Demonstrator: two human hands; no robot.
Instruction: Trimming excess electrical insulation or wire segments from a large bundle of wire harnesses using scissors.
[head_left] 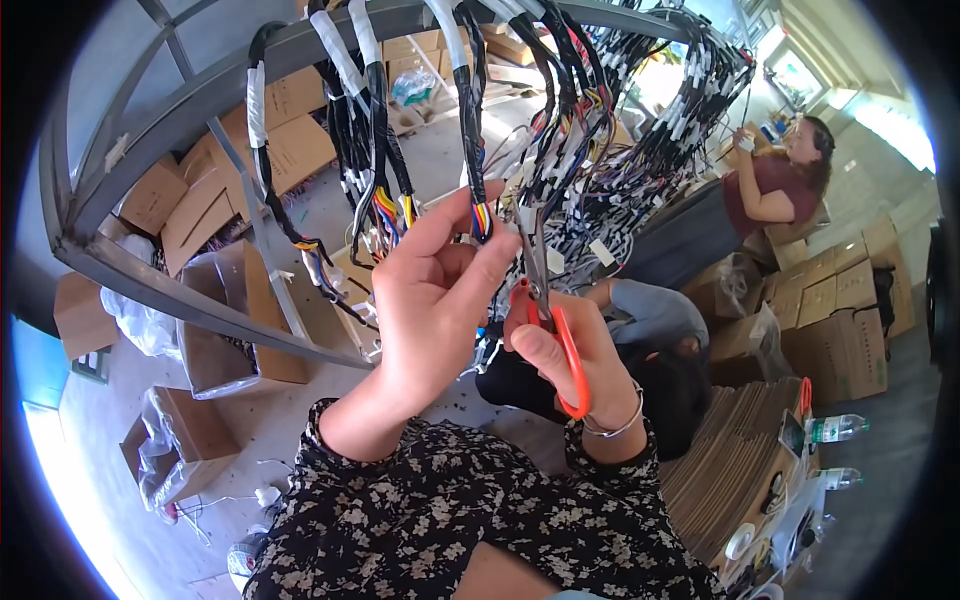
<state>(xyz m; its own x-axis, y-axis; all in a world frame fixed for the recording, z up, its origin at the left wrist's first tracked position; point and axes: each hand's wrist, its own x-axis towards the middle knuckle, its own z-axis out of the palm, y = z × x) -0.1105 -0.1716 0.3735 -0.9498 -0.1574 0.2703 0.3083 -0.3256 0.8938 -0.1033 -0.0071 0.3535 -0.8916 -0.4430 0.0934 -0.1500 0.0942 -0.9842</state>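
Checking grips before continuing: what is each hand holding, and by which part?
Left hand: wire bundle, by its coloured lower part. Right hand: scissors, by the orange handles.

Bare hands: two, left hand (430, 290) and right hand (583, 350). Scissors (541, 295): one pair. Bangle (618, 428): one. Co-workers (770, 185): two. Plastic bottles (838, 428): two. Flattened-cardboard stack (725, 455): one. Open cartons (205, 345): at least two, others overlap. Wire harnesses (469, 130): more than ten; they overlap, exact count not readable.

Scissors (541, 290) partly hidden by right hand (598, 362); cables (452, 40) cut off by top edge.
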